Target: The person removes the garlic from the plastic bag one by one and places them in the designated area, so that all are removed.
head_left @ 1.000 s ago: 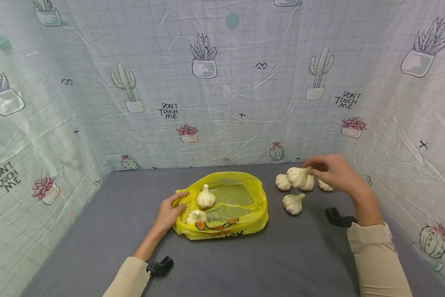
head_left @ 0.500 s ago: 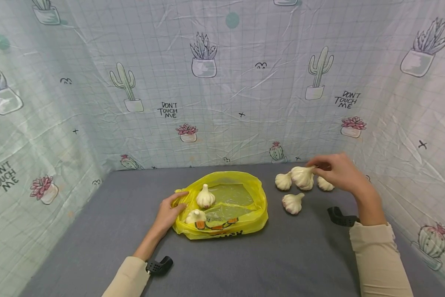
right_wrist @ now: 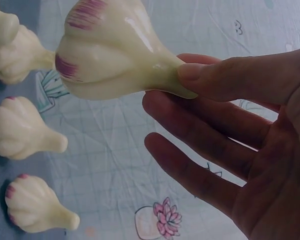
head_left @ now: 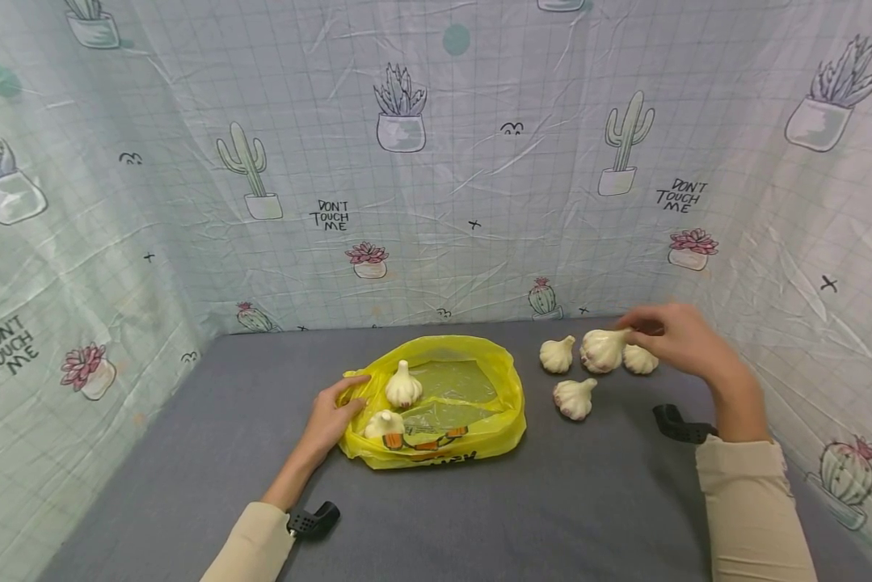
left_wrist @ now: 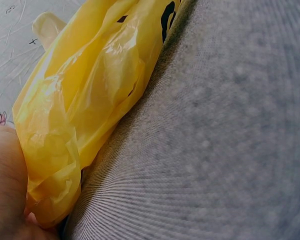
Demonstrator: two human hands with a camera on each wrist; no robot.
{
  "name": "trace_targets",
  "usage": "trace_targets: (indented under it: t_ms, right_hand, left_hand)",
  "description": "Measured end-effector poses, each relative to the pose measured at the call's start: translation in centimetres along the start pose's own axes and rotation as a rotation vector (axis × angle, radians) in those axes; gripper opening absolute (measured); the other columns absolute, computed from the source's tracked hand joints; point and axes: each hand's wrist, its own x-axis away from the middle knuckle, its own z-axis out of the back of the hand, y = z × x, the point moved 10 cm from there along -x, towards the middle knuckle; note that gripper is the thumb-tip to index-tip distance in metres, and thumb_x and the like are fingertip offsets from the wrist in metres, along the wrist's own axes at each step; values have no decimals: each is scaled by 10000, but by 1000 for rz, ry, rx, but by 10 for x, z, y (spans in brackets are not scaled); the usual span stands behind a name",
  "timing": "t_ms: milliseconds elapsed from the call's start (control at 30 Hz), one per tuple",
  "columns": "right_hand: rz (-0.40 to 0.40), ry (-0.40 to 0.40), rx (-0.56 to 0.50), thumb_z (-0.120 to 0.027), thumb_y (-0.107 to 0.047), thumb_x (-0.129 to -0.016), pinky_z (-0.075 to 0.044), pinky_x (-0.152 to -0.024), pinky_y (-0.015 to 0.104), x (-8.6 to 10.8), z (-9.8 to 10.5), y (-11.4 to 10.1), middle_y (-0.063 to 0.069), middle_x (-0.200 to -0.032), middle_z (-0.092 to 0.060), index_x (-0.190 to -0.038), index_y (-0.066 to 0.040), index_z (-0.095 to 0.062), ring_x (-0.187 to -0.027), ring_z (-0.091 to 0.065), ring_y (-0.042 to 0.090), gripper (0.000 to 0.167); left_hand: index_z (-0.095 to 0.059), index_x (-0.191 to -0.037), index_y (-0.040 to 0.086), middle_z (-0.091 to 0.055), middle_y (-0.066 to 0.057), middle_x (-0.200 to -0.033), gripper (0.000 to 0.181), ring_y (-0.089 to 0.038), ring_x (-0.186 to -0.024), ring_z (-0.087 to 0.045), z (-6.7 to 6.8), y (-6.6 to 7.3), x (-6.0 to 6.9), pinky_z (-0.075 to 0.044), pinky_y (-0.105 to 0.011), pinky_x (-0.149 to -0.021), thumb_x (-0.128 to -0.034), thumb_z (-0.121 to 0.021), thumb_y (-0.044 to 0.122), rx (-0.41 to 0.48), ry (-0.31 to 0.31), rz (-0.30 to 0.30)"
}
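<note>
My right hand (head_left: 671,339) pinches a garlic bulb (head_left: 601,352) by its neck, and in the right wrist view this white bulb (right_wrist: 110,55) shows purple streaks. It is held above other bulbs on the table: one at its left (head_left: 555,356), one at its right (head_left: 641,360), and one nearer the front (head_left: 574,400). My left hand (head_left: 330,420) holds the left side of a yellow plastic bag (head_left: 508,432) with its mouth spread open. Two garlic bulbs sit in the bag, one upright (head_left: 403,386) and one lower (head_left: 385,423) partly hidden by the rim.
The grey table (head_left: 537,517) reaches back to a hanging sheet (head_left: 472,178) printed with potted plants. Both wrists carry a black camera mount, the left one (head_left: 314,521) near the front and the right one (head_left: 683,426) beside the loose bulbs.
My right hand has shifted a little to the right with the pinched garlic bulb, passing over the bulbs on the table. The left hand and the bag have stayed in place.
</note>
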Motion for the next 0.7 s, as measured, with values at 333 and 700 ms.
trace_targets:
  t_ms: [333, 700]
  right_hand:
    - [-42, -58, -18, -707, -115, -959, -556, -776, 326, 5, -2, 11, 103, -1058, -794, -1099, -106, -804, -977, -736, 317, 171]
    - [-104, -123, -50, -710, -115, -954, -562, -783, 377, 6, -10, 27, 153, -1102, -777, -1130, -42, -788, -996, -724, 311, 206]
  left_hand:
    - [-642, -1417, 147, -563, -114, -1529, 416, -336, -1531, -369, -1, 1, 0, -294, -579, -1246, -1006, -601, 100, 8, -1, -5]
    - [-642, -1417, 123, -572, -138, -1518, 421, -364, -1526, -370, 0, 3, 0, -293, -596, -1240, -1000, -601, 79, -1, 8, -24]
